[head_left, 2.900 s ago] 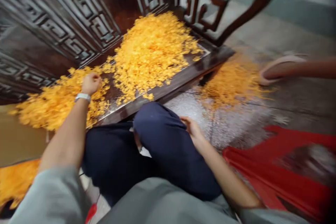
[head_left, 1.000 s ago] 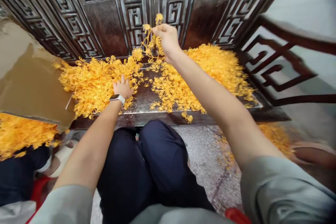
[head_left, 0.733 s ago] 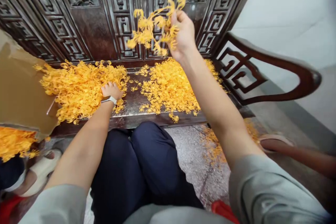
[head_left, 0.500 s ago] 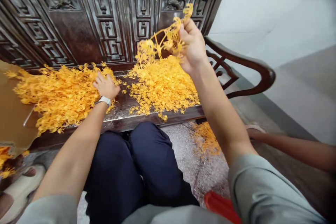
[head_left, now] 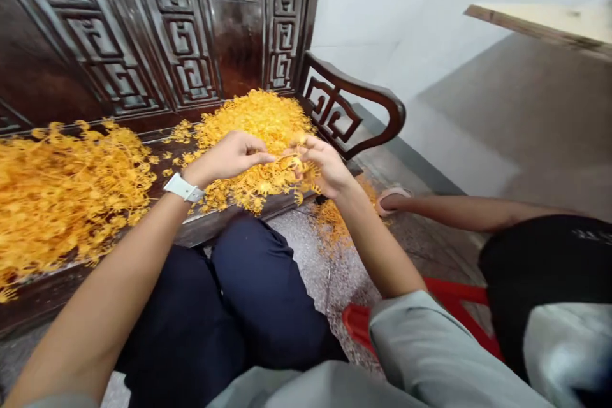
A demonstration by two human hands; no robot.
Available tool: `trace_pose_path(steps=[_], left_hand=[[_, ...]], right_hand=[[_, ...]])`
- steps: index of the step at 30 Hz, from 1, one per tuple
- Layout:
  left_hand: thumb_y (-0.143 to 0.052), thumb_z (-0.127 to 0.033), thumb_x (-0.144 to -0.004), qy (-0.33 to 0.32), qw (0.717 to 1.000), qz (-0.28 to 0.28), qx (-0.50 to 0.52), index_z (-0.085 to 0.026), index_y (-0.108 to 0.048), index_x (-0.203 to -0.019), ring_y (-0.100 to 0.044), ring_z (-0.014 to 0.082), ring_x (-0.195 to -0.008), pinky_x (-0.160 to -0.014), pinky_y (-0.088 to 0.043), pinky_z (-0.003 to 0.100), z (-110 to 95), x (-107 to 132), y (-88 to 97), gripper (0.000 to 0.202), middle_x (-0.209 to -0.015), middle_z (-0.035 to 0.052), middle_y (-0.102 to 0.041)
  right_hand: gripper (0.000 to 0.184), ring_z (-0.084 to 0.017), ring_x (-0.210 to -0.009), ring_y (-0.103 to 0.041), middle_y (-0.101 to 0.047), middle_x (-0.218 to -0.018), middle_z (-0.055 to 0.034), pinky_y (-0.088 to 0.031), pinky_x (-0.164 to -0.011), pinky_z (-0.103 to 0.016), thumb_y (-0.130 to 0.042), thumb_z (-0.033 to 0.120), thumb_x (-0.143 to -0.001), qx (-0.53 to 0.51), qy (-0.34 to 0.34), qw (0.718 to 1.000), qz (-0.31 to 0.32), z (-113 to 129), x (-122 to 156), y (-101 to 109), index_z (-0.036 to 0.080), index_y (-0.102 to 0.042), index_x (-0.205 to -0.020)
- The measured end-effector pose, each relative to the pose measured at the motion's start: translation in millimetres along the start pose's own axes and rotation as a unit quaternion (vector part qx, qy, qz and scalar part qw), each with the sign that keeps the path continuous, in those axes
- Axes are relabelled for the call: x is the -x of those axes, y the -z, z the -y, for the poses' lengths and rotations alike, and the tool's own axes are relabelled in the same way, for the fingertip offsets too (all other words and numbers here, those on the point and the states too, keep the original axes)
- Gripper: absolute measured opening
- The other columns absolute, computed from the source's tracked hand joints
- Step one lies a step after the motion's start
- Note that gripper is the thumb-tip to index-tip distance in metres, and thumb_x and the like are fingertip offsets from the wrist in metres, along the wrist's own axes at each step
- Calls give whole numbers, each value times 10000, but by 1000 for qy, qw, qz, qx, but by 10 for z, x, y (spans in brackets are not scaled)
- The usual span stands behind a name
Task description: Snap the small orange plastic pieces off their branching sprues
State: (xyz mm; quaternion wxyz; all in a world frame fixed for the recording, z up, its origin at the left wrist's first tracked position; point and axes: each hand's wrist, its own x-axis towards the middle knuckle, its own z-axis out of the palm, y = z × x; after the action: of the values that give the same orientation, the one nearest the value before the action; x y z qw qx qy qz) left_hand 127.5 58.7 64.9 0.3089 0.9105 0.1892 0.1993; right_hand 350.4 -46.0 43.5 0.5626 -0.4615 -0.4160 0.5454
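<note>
My left hand (head_left: 229, 156) and my right hand (head_left: 321, 166) meet above the front edge of a dark carved wooden bench (head_left: 201, 229). Both pinch the same bunch of yellow plastic sprigs (head_left: 275, 172), fingers closed on it. A white watch (head_left: 183, 187) is on my left wrist. On the bench seat lies a big tangled heap of yellow sprigs (head_left: 62, 185) at the left. A second pile of smaller yellow pieces (head_left: 258, 118) lies just behind my hands. My knees in dark trousers (head_left: 248, 293) are below.
More yellow pieces (head_left: 335, 223) lie on the speckled floor under the bench's right end. Another person's leg (head_left: 478, 211) with a pink sandal (head_left: 393, 194) stretches in from the right, above a red stool (head_left: 449, 306). The bench armrest (head_left: 354, 108) curves at the right.
My right hand came down from head height with the bunch, and my left hand left the heap and joined it. The view has swung to the right.
</note>
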Motion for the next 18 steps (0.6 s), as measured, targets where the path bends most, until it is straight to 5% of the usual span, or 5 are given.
trace_pose_path(steps=[6,10,14,18], left_hand=[[-540,-343,-1028,-77,947,62,-305,-225,-696,-855,-534,192,-613,-610,-257,327,22,-12,-81,261,-730,47,-682],[-497,-295,-974,-87,922,5,-378,-227,-599,-759,-527,206,-618,-600,-210,328,93,-22,67,248,-717,44,-655],[-518,-354,-970,-16,910,-61,-409,-219,-538,-684,-486,207,-610,-601,-228,312,313,-14,230,316,-632,41,-567],[-530,-373,-1019,95,913,-118,-378,-197,-736,-890,-520,200,-595,-627,-306,299,467,17,196,300,-634,32,-619]], right_hand=[[295,-70,-653,-540,-688,-797,-9,-395,-548,-198,-815,276,-804,41,-77,993,82,-108,404,420,158,-699,-1048],[293,-17,-459,-185,-338,-592,126,-140,-411,-178,-806,325,-896,-82,-154,974,146,-232,678,563,155,-697,-1109],[298,-22,-445,-129,-244,-576,131,-135,-392,-165,-723,444,-994,-180,-166,956,161,-441,999,546,170,-644,-909],[284,-31,-447,-163,-284,-569,118,-191,-402,-158,-674,419,-1032,-201,-128,967,93,-605,1142,439,188,-618,-876]])
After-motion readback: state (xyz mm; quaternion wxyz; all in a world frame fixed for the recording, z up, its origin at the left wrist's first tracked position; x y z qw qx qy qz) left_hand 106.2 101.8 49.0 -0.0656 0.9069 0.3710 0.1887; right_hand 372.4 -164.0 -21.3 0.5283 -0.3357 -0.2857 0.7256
